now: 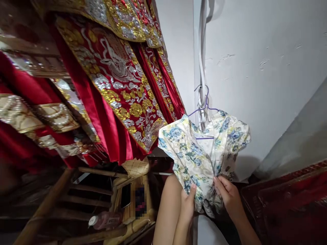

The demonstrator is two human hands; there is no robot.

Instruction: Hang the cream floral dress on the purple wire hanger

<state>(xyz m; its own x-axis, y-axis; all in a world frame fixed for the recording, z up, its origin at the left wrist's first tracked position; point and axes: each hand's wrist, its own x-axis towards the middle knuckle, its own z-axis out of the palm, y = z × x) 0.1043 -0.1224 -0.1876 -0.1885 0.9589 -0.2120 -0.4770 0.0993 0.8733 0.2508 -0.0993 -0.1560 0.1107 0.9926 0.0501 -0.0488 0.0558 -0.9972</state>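
One short-sleeved floral top [195,160], white with blue and yellow blooms, on a purple hanger [206,108] before the white wall [255,68], above my lap: my left hand [188,201] grips its lower side, thumb in front, and my right hand [228,193] pinches its front edge. Left, one red satin costume [122,85], embroidered in gold and silver; below it, one white-capped bottle [106,220] on its side, its pale lettering not reliably legible.
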